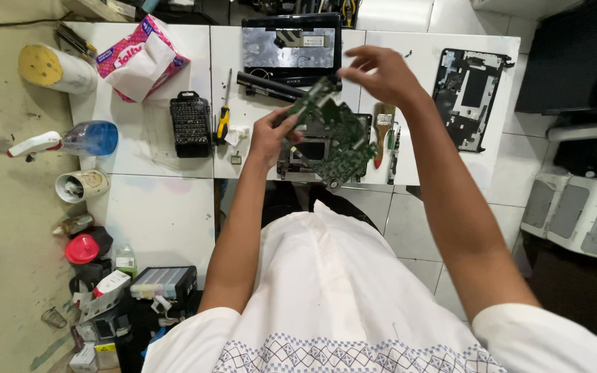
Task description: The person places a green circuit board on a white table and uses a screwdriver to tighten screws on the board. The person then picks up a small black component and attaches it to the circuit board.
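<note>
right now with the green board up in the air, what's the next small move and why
Probably bring the right hand down to grip the green circuit board's upper edge. Only the left hand holds it, by one side, tilted above the open laptop base, while the right fingers are open just above it.

green circuit board [333, 131] between both hands [271, 135]

Center frame: a matt green circuit board [333, 131] studded with small metal parts. Beneath it, a glossy white tabletop [167, 207]. Upper left: a crinkled pink and white plastic bag [139, 59]. Right: a matt black plastic panel [470, 97].
</note>
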